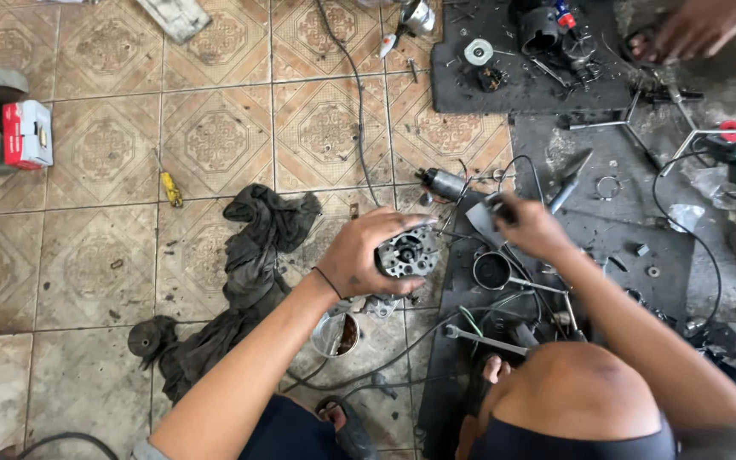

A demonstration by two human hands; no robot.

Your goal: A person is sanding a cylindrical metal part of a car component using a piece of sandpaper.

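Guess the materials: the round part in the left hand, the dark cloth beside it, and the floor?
Round part in the left hand: looks like cast metal, dull grey, with machined holes and ribs. Dark cloth: soft woven fabric, charcoal, crumpled in folds, probably a grimy rag. Floor: glazed ceramic tile by the look, beige with a repeating pattern and visible grout lines, scuffed and stained.

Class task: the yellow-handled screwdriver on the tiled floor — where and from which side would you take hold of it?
Probably the yellow handle of the screwdriver, from above: it lies flat on the tiled floor, apart from the dark rag, and the handle is its thickest part.
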